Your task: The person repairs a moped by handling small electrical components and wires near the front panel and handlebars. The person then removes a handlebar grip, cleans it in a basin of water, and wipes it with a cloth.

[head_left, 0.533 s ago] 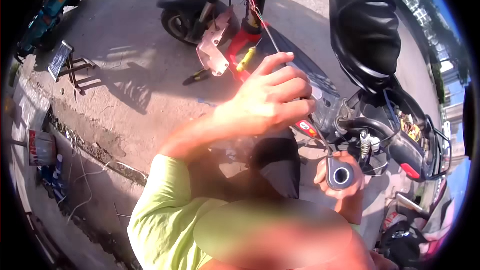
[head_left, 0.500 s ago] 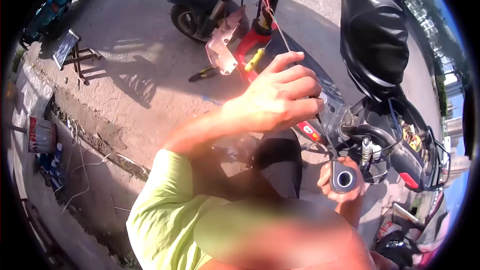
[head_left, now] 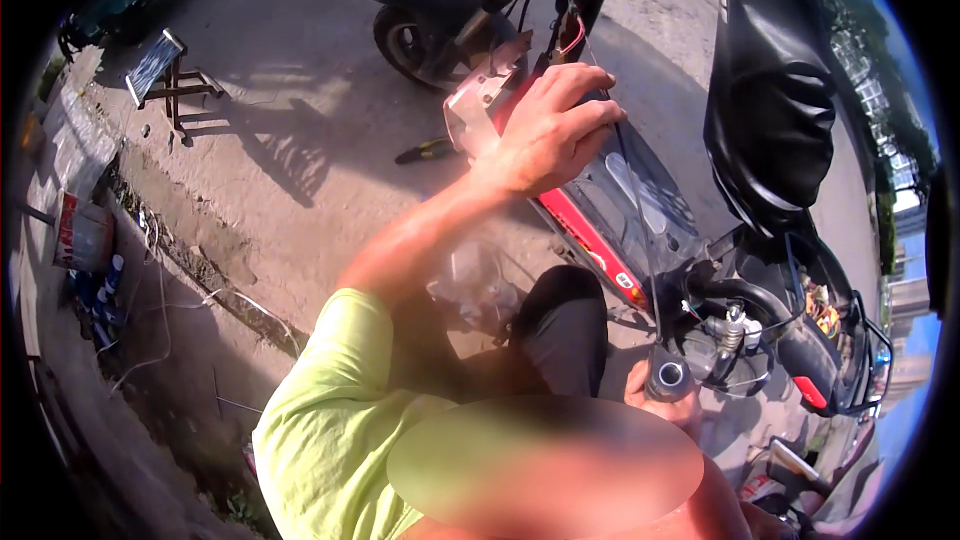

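Note:
My left hand [head_left: 548, 135] reaches out over the scooter's footboard, its fingers bent together around a thin dark cable [head_left: 637, 190]. From those fingers the cable runs down toward my right hand [head_left: 638, 396]. Low on the right, that hand is wrapped round a black handlebar grip [head_left: 669, 377], whose round open end faces up. Just beyond my left hand stands the scooter's front, with a loose pale pink panel [head_left: 480, 100] beside it. Below the cable lies the scooter's red side trim [head_left: 590, 240]. The left fingertips are partly hidden.
Pliers [head_left: 425, 151] lie on the ground left of the panel. A folding stool [head_left: 165, 65] and a bucket [head_left: 85, 232] stand at the left. On the right are a black seat [head_left: 775, 100], a shock absorber [head_left: 738, 328] and exposed wiring [head_left: 822, 312].
My left hand has moved farther away along the cable, toward the scooter's front. The grip has tilted and shifted slightly left. The yellow-handled screwdriver is no longer visible. The whole view has shifted.

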A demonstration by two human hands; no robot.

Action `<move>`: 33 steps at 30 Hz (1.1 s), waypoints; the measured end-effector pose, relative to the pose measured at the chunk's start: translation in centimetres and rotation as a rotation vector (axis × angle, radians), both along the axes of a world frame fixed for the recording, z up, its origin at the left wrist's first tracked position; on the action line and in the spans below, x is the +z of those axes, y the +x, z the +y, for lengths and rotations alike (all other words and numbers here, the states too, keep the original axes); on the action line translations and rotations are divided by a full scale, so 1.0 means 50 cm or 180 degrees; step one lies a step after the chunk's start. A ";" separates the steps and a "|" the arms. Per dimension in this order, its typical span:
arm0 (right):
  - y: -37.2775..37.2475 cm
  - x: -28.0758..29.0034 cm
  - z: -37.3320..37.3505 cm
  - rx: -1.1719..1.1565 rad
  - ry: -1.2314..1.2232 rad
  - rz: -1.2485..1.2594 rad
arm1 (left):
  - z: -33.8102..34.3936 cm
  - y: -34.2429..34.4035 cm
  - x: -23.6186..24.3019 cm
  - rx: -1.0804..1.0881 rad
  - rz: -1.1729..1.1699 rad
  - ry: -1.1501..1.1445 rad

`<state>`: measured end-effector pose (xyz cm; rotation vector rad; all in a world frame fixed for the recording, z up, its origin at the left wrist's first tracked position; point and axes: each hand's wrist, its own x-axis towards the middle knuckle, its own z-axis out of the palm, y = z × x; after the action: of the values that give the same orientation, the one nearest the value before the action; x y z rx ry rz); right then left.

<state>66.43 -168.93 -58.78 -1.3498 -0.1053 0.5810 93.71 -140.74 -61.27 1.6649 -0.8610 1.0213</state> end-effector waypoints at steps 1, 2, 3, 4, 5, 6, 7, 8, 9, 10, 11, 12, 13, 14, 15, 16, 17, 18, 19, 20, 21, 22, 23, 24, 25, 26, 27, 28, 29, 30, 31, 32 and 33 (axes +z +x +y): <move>0.004 -0.004 0.003 0.0024 0.0013 -0.0007 | 0.004 0.008 -0.002 0.0127 0.0083 -0.0170; 0.010 -0.007 0.002 0.0181 -0.0163 -0.0004 | 0.016 -0.001 0.005 -0.0038 0.0650 -0.0555; 0.017 -0.008 0.005 0.0266 -0.0225 -0.0049 | 0.026 -0.009 0.014 -0.0199 0.1215 -0.0940; 0.027 -0.008 0.012 0.0356 -0.0287 -0.0094 | 0.011 0.031 -0.026 -0.0986 0.1790 -0.1679; 0.030 -0.008 0.019 0.0420 -0.0366 -0.0120 | 0.029 0.016 0.016 -0.1449 0.2738 -0.1781; 0.028 -0.009 0.023 0.0368 -0.0323 0.0020 | 0.025 0.025 0.010 -0.1663 0.3096 -0.1997; 0.027 -0.012 0.025 0.0393 -0.0357 0.0052 | 0.017 0.037 0.003 -0.1876 0.3455 -0.2213; 0.031 -0.014 0.028 0.0442 -0.0394 0.0061 | 0.017 0.040 0.002 -0.2073 0.3500 -0.2334; 0.034 -0.015 0.033 0.0489 -0.0432 0.0071 | 0.016 0.043 0.000 -0.2274 0.3544 -0.2452; 0.032 -0.018 0.043 0.0392 -0.0460 -0.0032 | 0.016 0.047 -0.004 -0.2481 0.3585 -0.2569; 0.035 -0.017 0.048 0.0437 -0.0515 -0.0033 | 0.017 0.053 -0.011 -0.2542 0.3567 -0.2619; 0.039 -0.015 0.051 0.0479 -0.0570 -0.0034 | 0.019 0.059 -0.016 -0.2606 0.3550 -0.2668; 0.044 -0.013 0.054 0.0519 -0.0627 -0.0034 | 0.020 0.066 -0.020 -0.2673 0.3533 -0.2717; 0.049 -0.014 0.057 0.0546 -0.0592 0.0056 | 0.024 0.068 -0.021 -0.2781 0.3545 -0.2777; 0.054 -0.015 0.059 0.0582 -0.0688 0.0102 | 0.030 0.070 -0.022 -0.2889 0.3555 -0.2837; 0.059 -0.017 0.059 0.0621 -0.0782 0.0146 | 0.036 0.071 -0.023 -0.2994 0.3564 -0.2895; 0.066 -0.020 0.061 0.0663 -0.0874 0.0188 | 0.042 0.073 -0.023 -0.2993 0.3594 -0.2953; 0.068 -0.021 0.062 0.0674 -0.0895 0.0117 | 0.037 0.075 -0.024 -0.3054 0.3635 -0.3029; 0.067 -0.019 0.066 0.0595 -0.1025 0.0069 | 0.034 0.077 -0.025 -0.3112 0.3676 -0.3106; 0.069 -0.020 0.071 0.0538 -0.1130 0.0011 | 0.038 0.076 -0.026 -0.3084 0.3733 -0.2978; 0.071 -0.021 0.073 0.0481 -0.1236 -0.0047 | 0.043 0.075 -0.028 -0.3056 0.3788 -0.2850; 0.075 -0.022 0.072 0.0449 -0.1388 -0.0100 | 0.045 0.075 -0.030 -0.3031 0.3841 -0.2724; 0.078 -0.026 0.071 0.0395 -0.1334 -0.0093 | 0.046 0.075 -0.032 -0.2875 0.3750 -0.2649; 0.079 -0.029 0.069 0.0338 -0.1285 -0.0086 | 0.046 0.074 -0.036 -0.2725 0.3658 -0.2576; 0.080 -0.029 0.069 0.0279 -0.1240 -0.0078 | 0.046 0.073 -0.037 -0.2582 0.3565 -0.2504; 0.087 -0.029 0.074 0.0265 -0.1225 -0.0078 | 0.054 0.066 -0.031 -0.2325 0.3280 -0.2367; 0.096 -0.037 0.074 0.0291 -0.1228 -0.0163 | 0.064 0.064 -0.033 -0.2208 0.3249 -0.2276; 0.105 -0.046 0.072 0.0316 -0.1230 -0.0247 | 0.075 0.062 -0.035 -0.2091 0.3218 -0.2184; 0.109 -0.045 0.070 0.0309 -0.1280 -0.0323 | 0.078 0.061 -0.035 -0.2029 0.3188 -0.2118; 0.113 -0.044 0.069 0.0312 -0.1362 -0.0440 | 0.078 0.060 -0.035 -0.1862 0.3175 -0.2035; 0.117 -0.044 0.071 0.0281 -0.1354 -0.0445 | 0.079 0.061 -0.036 -0.1879 0.3223 -0.2035; 0.120 -0.041 0.072 0.0254 -0.1355 -0.0457 | 0.080 0.064 -0.036 -0.1900 0.3261 -0.2044; 0.123 -0.039 0.073 0.0226 -0.1354 -0.0469 | 0.081 0.066 -0.036 -0.1919 0.3300 -0.2050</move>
<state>72.59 -165.29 -60.73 -1.8086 -0.1558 0.5832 97.02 -136.70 -63.06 1.0260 -0.2282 -0.0651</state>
